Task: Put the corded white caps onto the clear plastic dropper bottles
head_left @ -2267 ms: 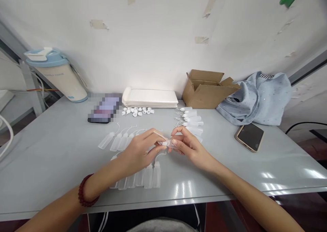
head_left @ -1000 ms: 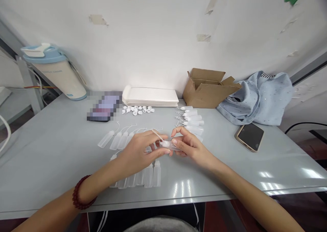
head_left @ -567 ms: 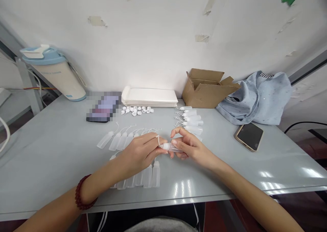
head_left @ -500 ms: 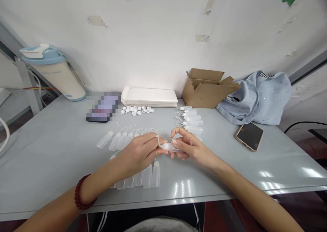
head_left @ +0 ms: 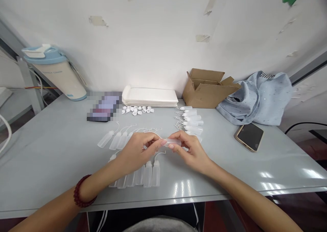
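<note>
At the grey table (head_left: 51, 150), with a blue-lidded tumbler (head_left: 55, 76) standing far left and rows of empty-looking plastic bottles (head_left: 133, 179) lying nearby, my left hand (head_left: 136, 153) and right hand (head_left: 191, 150) are both pinching a clear bottle (head_left: 173, 142) above the table, short of an open cardboard box (head_left: 208, 93).

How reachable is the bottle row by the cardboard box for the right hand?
Probably yes: the bottle row lies just beyond the right hand, nothing between them. But it shares a clear bottle with the left hand, so it likely must let go first.
</note>
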{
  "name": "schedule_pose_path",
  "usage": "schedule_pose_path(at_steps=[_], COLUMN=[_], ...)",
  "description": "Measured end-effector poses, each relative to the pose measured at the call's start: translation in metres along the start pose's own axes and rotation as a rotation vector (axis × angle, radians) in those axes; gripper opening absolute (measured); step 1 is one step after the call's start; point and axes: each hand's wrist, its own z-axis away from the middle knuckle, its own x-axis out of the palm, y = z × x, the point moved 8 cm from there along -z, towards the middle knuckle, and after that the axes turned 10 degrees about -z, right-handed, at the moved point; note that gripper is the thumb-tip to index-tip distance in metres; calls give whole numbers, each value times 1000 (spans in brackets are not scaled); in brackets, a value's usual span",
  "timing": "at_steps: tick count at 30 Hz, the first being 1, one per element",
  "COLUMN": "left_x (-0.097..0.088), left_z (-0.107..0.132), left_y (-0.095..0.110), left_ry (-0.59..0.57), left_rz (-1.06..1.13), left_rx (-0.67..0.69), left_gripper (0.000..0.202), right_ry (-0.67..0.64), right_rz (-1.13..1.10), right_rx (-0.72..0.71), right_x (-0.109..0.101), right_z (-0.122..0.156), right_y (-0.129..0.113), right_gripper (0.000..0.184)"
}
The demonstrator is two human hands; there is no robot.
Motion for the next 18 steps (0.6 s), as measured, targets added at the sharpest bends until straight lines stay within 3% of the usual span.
schedule_pose_path(at_steps=[5,7,10,18], left_x=[-5,-4,-3,10], left_z=[10,12,8,2], left_y=[20,20,14,-1], left_ry=[253,285,225,-140], left_rz=[-219,-240,-170,142], left_rx=[356,399,309,-58], left_gripper=[18,14,13,36], right_ry=[-38,-41,-32,1], right_rz=[-157,-202,-196,-31], right_rx=[165,189,168,-54], right_x=[0,-1,-1,-4], right_z=[0,-1,-1,0], right_y=[12,13,11,-3], right_gripper=[30,30,30,18])
